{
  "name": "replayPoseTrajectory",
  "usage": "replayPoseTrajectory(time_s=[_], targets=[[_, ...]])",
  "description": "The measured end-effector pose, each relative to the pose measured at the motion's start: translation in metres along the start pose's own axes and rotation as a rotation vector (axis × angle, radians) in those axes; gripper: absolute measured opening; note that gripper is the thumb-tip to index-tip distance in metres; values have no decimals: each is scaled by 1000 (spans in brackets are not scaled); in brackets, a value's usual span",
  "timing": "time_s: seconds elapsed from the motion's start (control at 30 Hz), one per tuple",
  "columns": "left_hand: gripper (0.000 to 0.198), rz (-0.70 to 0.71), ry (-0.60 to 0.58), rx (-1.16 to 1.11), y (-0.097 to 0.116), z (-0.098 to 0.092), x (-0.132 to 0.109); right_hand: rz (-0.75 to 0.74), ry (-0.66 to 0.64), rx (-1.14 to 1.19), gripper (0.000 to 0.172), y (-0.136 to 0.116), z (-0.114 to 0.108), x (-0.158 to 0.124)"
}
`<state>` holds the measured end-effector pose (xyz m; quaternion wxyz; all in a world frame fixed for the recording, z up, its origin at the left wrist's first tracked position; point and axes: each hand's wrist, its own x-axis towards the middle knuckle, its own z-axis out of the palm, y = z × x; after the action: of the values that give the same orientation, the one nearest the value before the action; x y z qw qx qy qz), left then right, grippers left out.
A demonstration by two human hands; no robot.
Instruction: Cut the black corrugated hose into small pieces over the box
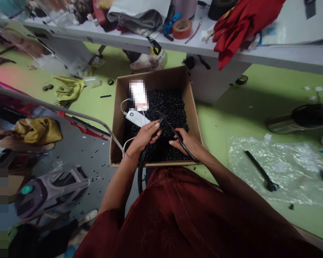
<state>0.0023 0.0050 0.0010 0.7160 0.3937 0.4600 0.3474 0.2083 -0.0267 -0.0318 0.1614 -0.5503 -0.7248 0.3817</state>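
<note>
The person's dark red garment (188, 211) is nearest, below both hands. The left hand (146, 134) has its fingers closed around a black ribbed tube (141, 175), which hangs beneath them toward the lap. The right hand (190, 141) has its fingers wrapped around a long dark tool (187, 151), its narrow tip pointing at the tube's upper end; whether they touch cannot be told. Under and around the fingers, an open cardboard box (194, 118) holds a heap of small black pieces (171, 102). Just beyond the left fingers, a white device (137, 118) with a round button lies in the box. Farthest ahead of the fingers, a white tabletop (280, 56) carries an orange tape roll (181, 34) and red cloth (239, 28).
</note>
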Motion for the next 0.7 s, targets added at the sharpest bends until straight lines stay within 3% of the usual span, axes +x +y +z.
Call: replayPoseTrajectory(time_s=[0.7], targets=[[53, -6, -15, 68, 0, 2, -1, 3, -25, -24, 48, -2, -1, 1]])
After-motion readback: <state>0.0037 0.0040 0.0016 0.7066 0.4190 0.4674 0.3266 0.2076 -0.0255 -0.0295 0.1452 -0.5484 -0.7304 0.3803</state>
